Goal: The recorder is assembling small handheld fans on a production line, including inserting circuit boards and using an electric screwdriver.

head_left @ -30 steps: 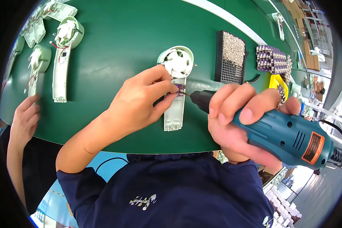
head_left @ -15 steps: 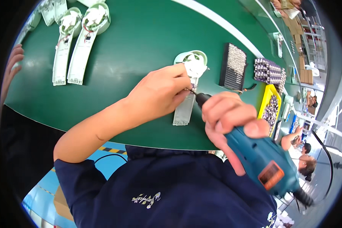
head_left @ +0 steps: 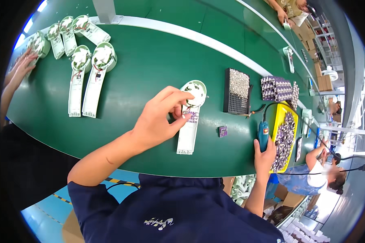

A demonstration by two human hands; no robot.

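In front of me on the green table [head_left: 150, 52] lies a white handheld-fan half-shell [head_left: 186, 139]. A fan wheel [head_left: 196, 97] sits in its round head, and a small purple circuit board [head_left: 193, 117] lies in its handle. My left hand [head_left: 154, 119] reaches over it with thumb and index finger apart, the thumb at the board and the index finger near the wheel. At the right, my right hand [head_left: 265, 156] grips a teal electric screwdriver [head_left: 263, 135] beside the yellow tray [head_left: 276, 129]. Another purple circuit board [head_left: 223, 131] lies loose between the shell and the screwdriver.
A black screw holder [head_left: 237, 91] filled with screws stands beyond the loose board. Stacked purple boards [head_left: 276, 88] lie behind the yellow tray of small parts. Several fan shells [head_left: 91, 91] lie at the left, near another person's hands [head_left: 22, 67]. A black cable [head_left: 267, 107] runs from the screwdriver.
My right hand has carried the screwdriver off the fan shell, right to the yellow tray. My left hand's fingers have spread at the board. The loose purple board has come into sight.
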